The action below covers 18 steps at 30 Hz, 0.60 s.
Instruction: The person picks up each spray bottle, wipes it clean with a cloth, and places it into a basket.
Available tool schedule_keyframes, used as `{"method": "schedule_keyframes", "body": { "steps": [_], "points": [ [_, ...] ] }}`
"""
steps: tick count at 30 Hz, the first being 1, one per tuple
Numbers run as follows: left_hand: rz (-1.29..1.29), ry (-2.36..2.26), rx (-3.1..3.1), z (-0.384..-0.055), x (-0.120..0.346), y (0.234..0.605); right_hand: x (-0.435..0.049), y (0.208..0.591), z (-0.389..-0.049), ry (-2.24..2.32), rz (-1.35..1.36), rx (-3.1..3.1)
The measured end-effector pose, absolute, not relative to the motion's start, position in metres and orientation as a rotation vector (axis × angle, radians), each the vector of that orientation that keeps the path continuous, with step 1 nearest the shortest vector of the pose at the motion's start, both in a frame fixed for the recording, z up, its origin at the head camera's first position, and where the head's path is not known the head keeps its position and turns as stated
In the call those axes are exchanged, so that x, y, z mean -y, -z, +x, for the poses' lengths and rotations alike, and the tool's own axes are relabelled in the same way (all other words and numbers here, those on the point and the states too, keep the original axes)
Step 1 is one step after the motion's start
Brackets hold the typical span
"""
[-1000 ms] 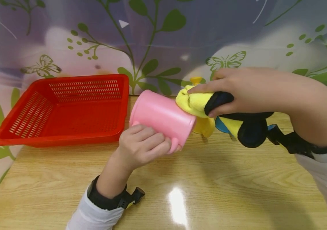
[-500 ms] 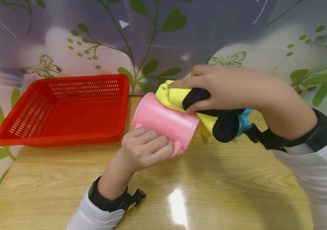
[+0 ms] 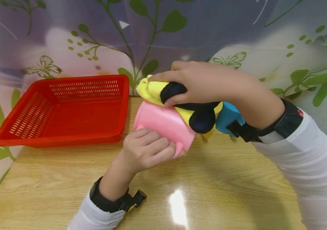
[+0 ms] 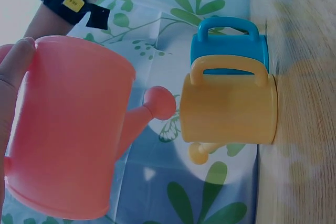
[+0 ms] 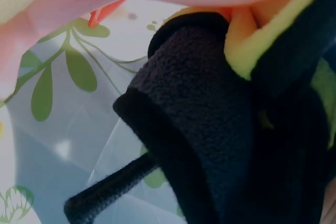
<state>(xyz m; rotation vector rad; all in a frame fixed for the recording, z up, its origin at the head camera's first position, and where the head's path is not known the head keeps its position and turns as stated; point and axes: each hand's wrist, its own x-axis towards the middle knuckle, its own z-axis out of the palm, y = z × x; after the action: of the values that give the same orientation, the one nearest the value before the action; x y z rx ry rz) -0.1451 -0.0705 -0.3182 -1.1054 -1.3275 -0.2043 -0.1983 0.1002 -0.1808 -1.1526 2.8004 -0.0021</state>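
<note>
A pink toy watering can (image 3: 164, 119) is held tilted over the table, and my left hand (image 3: 149, 149) grips its handle. Its spout and round sprinkler head (image 4: 159, 103) show in the left wrist view, pointing toward the wall cloth. My right hand (image 3: 195, 83) pinches a folded yellow-and-black cloth (image 3: 151, 92) against the can's upper side, thumb and forefinger on the fold. Dark fleecy folds of the cloth (image 5: 199, 82) fill much of the right wrist view, just by the can's pink wall.
At the back left stands a red slotted plastic basket (image 3: 65, 140). Behind the hands are a yellow watering can (image 4: 231, 111) and a blue one (image 4: 231, 51), side by side on the wooden table (image 3: 223, 179). A leaf-printed cloth (image 3: 94, 28) hangs along the back.
My right hand has slid the cloth leftward along the can's side toward its far-left end. The can has shifted slightly right and down, still in my left hand. More of the blue can shows.
</note>
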Motion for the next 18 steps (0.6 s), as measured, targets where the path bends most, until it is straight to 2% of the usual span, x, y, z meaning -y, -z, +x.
{"method": "schedule_keyframes", "body": {
  "steps": [10,18],
  "points": [
    [-1.127,0.203,1.313,-0.144,0.067,0.319,-0.088,0.184,-0.211,0.069,-1.128,-2.732],
    [-1.136,0.213,1.294,-0.146,0.067,0.320,-0.099,0.182,-0.206,0.062,-1.094,-2.720]
  ]
}}
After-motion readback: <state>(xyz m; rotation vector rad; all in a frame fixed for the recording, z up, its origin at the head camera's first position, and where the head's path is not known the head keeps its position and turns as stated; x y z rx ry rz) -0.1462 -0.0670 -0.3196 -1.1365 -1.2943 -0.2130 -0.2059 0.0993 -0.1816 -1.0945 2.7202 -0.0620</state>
